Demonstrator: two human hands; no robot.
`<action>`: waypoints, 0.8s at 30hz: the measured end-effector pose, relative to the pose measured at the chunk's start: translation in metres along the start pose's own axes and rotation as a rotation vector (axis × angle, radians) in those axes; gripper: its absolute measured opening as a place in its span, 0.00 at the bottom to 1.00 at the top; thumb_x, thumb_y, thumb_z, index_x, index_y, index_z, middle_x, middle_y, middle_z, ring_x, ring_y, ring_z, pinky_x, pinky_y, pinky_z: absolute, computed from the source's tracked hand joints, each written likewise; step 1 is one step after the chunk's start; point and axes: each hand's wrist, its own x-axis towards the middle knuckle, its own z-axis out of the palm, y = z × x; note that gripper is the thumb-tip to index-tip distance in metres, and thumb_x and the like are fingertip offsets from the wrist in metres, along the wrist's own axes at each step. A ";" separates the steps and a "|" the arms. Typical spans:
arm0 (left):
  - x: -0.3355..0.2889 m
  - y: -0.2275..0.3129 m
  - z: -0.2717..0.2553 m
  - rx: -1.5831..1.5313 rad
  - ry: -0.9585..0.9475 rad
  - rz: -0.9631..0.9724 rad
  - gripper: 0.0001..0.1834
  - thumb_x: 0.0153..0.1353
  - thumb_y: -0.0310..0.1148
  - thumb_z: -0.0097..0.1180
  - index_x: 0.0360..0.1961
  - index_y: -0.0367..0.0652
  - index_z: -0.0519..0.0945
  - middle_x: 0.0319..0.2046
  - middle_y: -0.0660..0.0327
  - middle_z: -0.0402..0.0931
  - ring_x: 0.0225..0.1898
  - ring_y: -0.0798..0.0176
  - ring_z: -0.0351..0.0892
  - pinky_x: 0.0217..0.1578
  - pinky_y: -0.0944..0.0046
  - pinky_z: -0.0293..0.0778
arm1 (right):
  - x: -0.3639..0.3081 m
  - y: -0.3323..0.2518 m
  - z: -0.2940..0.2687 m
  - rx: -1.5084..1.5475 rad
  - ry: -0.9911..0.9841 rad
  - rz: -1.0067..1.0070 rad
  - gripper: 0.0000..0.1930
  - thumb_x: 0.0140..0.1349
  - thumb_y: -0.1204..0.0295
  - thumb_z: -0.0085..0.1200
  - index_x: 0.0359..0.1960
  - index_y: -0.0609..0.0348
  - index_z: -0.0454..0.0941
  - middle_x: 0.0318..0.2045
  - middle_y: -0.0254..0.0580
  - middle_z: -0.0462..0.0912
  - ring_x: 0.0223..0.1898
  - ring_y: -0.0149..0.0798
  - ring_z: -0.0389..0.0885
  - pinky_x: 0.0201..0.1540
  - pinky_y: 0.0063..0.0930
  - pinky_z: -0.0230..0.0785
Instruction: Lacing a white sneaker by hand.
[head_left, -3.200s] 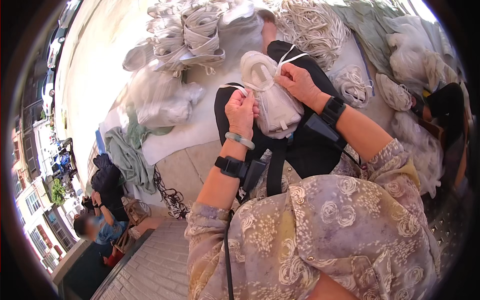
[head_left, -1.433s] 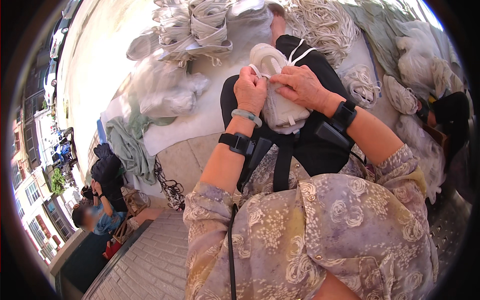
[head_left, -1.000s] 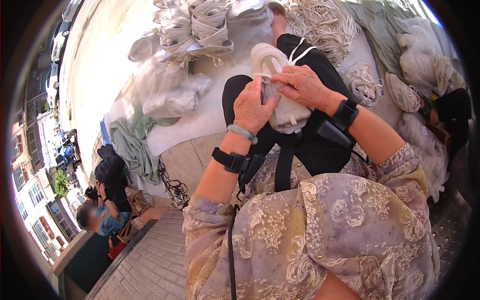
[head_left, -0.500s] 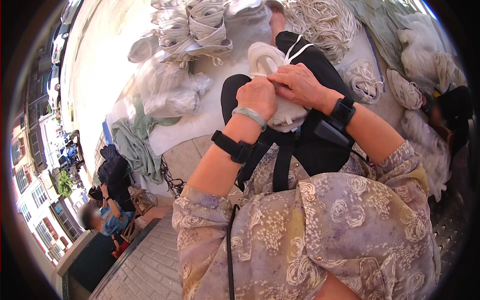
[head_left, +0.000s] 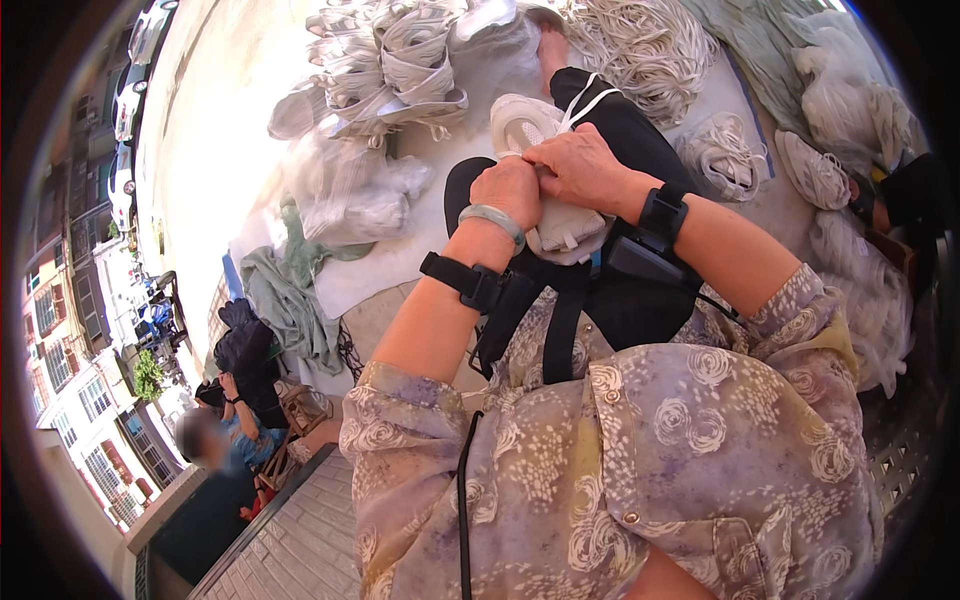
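Observation:
A pale sneaker [head_left: 517, 118] lies across my lap, its toe pointing away from me and its heel toward my waist. My left hand [head_left: 507, 190] is closed in a pinch over the left side of the lacing area, with a bit of white lace at its fingertips. Right beside it my right hand [head_left: 585, 172] is closed too, thumb and forefinger pinching at the lacing, almost touching the left fingers. A loose white shoelace [head_left: 597, 97] loops up beyond the right hand. The exact grip points are partly hidden by my fingers.
Bundled pale shoe uppers [head_left: 415, 70] are stacked ahead on a white sheet, beside clear plastic bags [head_left: 350, 190]. Far right lie a heap of white laces [head_left: 645, 50], a laced shoe [head_left: 722, 158] and another shoe [head_left: 812, 172]. A person [head_left: 240, 435] sits at left.
Both hands stay at the sneaker's lacing, with the right fingers shifted slightly closer over the left ones. The whole view has turned a little.

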 end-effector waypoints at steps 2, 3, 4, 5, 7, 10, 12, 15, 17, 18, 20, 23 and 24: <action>0.001 -0.001 0.006 -0.054 0.045 -0.021 0.13 0.50 0.31 0.52 0.37 0.38 0.77 0.36 0.46 0.77 0.41 0.45 0.77 0.42 0.52 0.72 | 0.002 0.000 0.002 0.004 -0.005 0.061 0.09 0.50 0.66 0.48 0.30 0.49 0.79 0.28 0.44 0.81 0.36 0.46 0.79 0.38 0.40 0.58; 0.001 -0.002 0.009 -0.116 0.081 -0.031 0.13 0.49 0.31 0.51 0.37 0.39 0.76 0.34 0.45 0.78 0.41 0.44 0.76 0.43 0.51 0.72 | 0.003 -0.001 0.000 0.006 0.004 0.061 0.09 0.50 0.66 0.48 0.30 0.49 0.79 0.28 0.44 0.81 0.36 0.46 0.79 0.38 0.40 0.58; 0.002 -0.005 0.012 -0.108 0.084 -0.027 0.13 0.49 0.31 0.51 0.37 0.39 0.76 0.34 0.45 0.78 0.41 0.44 0.76 0.43 0.51 0.72 | 0.004 -0.002 -0.001 -0.010 -0.024 0.085 0.08 0.50 0.65 0.49 0.30 0.49 0.79 0.28 0.44 0.81 0.36 0.46 0.79 0.38 0.40 0.58; 0.002 -0.009 0.014 -0.148 0.091 -0.013 0.14 0.49 0.31 0.51 0.37 0.38 0.76 0.34 0.45 0.77 0.41 0.43 0.76 0.43 0.50 0.71 | 0.004 -0.004 -0.002 -0.026 -0.051 0.109 0.08 0.49 0.64 0.51 0.29 0.49 0.79 0.29 0.43 0.81 0.36 0.45 0.79 0.37 0.40 0.58; 0.002 -0.013 0.015 -0.185 0.101 0.013 0.14 0.48 0.31 0.51 0.37 0.37 0.75 0.33 0.44 0.77 0.41 0.43 0.76 0.43 0.50 0.71 | 0.003 -0.005 -0.003 -0.006 -0.043 0.108 0.08 0.50 0.63 0.52 0.29 0.49 0.79 0.28 0.42 0.81 0.35 0.44 0.79 0.38 0.40 0.57; -0.002 -0.021 0.019 -0.238 0.177 0.097 0.14 0.48 0.31 0.52 0.35 0.35 0.74 0.29 0.41 0.76 0.37 0.40 0.75 0.39 0.48 0.69 | -0.002 -0.008 -0.006 0.020 -0.048 0.120 0.08 0.50 0.61 0.54 0.29 0.47 0.78 0.28 0.40 0.81 0.35 0.42 0.79 0.39 0.39 0.56; -0.007 -0.023 0.020 -0.245 0.196 0.127 0.13 0.47 0.31 0.52 0.34 0.35 0.73 0.28 0.41 0.75 0.35 0.39 0.74 0.38 0.47 0.69 | -0.007 -0.013 -0.010 0.023 -0.054 0.140 0.08 0.50 0.60 0.54 0.29 0.47 0.78 0.27 0.38 0.81 0.34 0.41 0.79 0.39 0.39 0.55; -0.020 -0.016 0.012 -0.242 0.184 0.151 0.14 0.47 0.30 0.52 0.35 0.34 0.73 0.29 0.41 0.76 0.36 0.40 0.75 0.39 0.48 0.70 | -0.014 -0.025 -0.012 -0.020 -0.060 0.198 0.09 0.49 0.61 0.57 0.31 0.47 0.76 0.24 0.37 0.80 0.32 0.41 0.78 0.40 0.36 0.54; -0.023 -0.014 0.011 -0.230 0.154 0.151 0.15 0.47 0.30 0.52 0.37 0.34 0.73 0.31 0.41 0.76 0.37 0.41 0.76 0.41 0.49 0.71 | -0.017 -0.030 -0.013 -0.069 -0.038 0.190 0.08 0.48 0.63 0.56 0.29 0.48 0.73 0.22 0.37 0.79 0.31 0.41 0.78 0.39 0.37 0.54; -0.023 -0.015 0.012 -0.245 0.199 0.186 0.14 0.46 0.29 0.52 0.36 0.34 0.72 0.28 0.42 0.75 0.35 0.39 0.75 0.38 0.48 0.70 | -0.019 -0.029 -0.011 -0.071 -0.034 0.194 0.08 0.48 0.63 0.56 0.29 0.48 0.73 0.22 0.37 0.79 0.31 0.41 0.78 0.39 0.37 0.54; -0.023 -0.017 0.015 -0.261 0.245 0.224 0.14 0.45 0.29 0.52 0.34 0.34 0.71 0.25 0.42 0.75 0.32 0.38 0.74 0.35 0.47 0.69 | -0.022 -0.027 -0.005 -0.098 0.061 0.121 0.09 0.47 0.66 0.55 0.29 0.49 0.71 0.21 0.36 0.78 0.31 0.41 0.78 0.38 0.38 0.54; -0.018 -0.017 0.014 -0.251 0.254 0.243 0.13 0.44 0.29 0.52 0.32 0.34 0.72 0.24 0.42 0.74 0.31 0.39 0.74 0.33 0.48 0.69 | -0.022 -0.022 0.003 -0.151 0.146 0.095 0.10 0.45 0.68 0.55 0.30 0.49 0.70 0.23 0.36 0.78 0.32 0.42 0.78 0.38 0.38 0.54; -0.015 -0.018 0.014 -0.261 0.251 0.252 0.13 0.43 0.29 0.53 0.31 0.34 0.72 0.23 0.43 0.74 0.30 0.40 0.75 0.33 0.50 0.70 | -0.023 -0.022 0.003 -0.152 0.143 0.097 0.10 0.45 0.68 0.55 0.30 0.49 0.70 0.23 0.36 0.78 0.32 0.42 0.78 0.38 0.38 0.54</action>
